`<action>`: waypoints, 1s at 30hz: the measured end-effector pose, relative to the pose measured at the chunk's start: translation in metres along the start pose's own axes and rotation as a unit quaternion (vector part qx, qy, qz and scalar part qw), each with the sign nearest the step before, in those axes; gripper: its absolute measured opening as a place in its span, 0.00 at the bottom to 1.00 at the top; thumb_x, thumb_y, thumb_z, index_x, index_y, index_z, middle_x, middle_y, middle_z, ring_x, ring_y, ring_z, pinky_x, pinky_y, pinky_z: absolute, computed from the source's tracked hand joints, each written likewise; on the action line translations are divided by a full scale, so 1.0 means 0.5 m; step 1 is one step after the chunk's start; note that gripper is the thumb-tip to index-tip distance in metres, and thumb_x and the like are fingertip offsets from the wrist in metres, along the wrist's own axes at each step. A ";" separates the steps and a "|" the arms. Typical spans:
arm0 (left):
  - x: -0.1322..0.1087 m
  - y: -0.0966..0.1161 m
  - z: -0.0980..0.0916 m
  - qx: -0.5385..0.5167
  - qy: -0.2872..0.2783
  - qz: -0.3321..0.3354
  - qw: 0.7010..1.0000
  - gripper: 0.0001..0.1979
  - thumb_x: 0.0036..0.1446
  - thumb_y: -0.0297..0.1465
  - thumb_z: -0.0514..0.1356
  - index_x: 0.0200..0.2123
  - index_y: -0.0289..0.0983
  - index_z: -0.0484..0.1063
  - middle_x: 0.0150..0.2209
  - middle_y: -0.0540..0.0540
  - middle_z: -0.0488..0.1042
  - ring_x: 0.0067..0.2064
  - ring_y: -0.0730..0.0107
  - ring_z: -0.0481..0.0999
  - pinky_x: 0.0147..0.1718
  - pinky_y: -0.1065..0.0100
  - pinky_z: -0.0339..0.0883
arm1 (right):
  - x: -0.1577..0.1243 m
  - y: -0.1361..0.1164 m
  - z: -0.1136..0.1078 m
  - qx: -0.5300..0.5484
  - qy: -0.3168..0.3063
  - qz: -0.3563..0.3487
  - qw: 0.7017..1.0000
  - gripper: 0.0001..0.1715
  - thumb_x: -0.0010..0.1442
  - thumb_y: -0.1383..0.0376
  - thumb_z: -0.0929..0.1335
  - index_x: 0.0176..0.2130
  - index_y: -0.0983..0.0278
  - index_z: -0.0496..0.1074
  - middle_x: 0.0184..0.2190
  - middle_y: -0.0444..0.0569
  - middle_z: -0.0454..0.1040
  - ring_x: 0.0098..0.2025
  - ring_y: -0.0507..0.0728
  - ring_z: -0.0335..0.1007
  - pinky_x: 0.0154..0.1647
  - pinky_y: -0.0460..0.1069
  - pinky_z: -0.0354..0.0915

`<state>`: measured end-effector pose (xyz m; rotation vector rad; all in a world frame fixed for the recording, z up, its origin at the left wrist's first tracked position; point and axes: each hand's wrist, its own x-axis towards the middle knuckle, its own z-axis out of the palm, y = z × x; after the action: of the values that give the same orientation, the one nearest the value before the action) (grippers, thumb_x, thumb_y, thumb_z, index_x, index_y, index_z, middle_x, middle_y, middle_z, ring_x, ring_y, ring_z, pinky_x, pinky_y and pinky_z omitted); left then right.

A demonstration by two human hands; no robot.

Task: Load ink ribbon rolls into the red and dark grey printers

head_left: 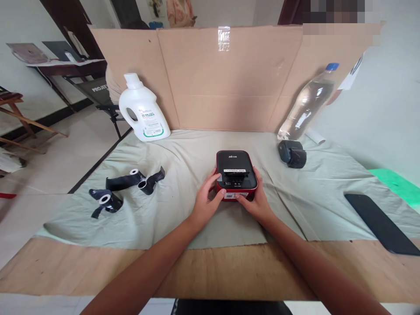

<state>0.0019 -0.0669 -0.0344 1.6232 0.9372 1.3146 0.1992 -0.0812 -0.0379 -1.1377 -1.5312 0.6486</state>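
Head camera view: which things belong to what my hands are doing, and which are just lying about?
In hand: label printer, gripped by left hand and right hand.
Lying about, untouched: black rolls, white detergent bottle, clear water bottle, small black device, black phone.

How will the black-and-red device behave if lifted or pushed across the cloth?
The black-and-red device looks rigid and squat, so it probably won't tip or roll. Its smooth casing may be slippery; the left hand and right hand hold its sides. Pushed, it would likely bunch the wrinkled cloth.

Open cloth [183, 218] around printer [235, 168]; rolls [126, 188] left, holder [292, 154] right.
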 end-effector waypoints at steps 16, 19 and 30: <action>0.051 -0.014 -0.036 0.045 -0.018 0.041 0.998 0.16 0.70 0.42 0.51 0.45 0.41 0.76 0.57 0.40 0.68 0.62 0.59 0.67 0.57 0.57 0.68 | 0.001 -0.003 -0.002 -0.011 0.004 0.012 1.000 0.58 0.55 0.54 0.75 0.71 0.58 0.44 0.70 0.58 0.55 0.70 0.67 0.55 0.71 0.65 0.53; 0.054 -0.016 -0.035 0.045 -0.011 0.055 0.997 0.16 0.70 0.42 0.51 0.44 0.40 0.76 0.56 0.41 0.68 0.62 0.60 0.68 0.59 0.57 0.66 | 0.001 -0.003 -0.002 -0.017 0.009 0.007 1.000 0.58 0.54 0.54 0.76 0.71 0.58 0.44 0.70 0.59 0.54 0.70 0.67 0.54 0.71 0.65 0.52; 0.051 -0.028 -0.036 0.085 -0.007 0.099 0.991 0.17 0.70 0.41 0.50 0.46 0.41 0.76 0.54 0.41 0.70 0.59 0.62 0.70 0.62 0.56 0.64 | 0.002 -0.002 -0.002 -0.017 0.006 0.002 1.000 0.59 0.55 0.53 0.75 0.72 0.59 0.43 0.70 0.59 0.54 0.70 0.67 0.54 0.70 0.65 0.54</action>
<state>-0.0120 -0.0356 -0.0359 1.8944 0.9194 1.3836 0.1997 -0.0810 -0.0363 -1.1687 -1.5344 0.6193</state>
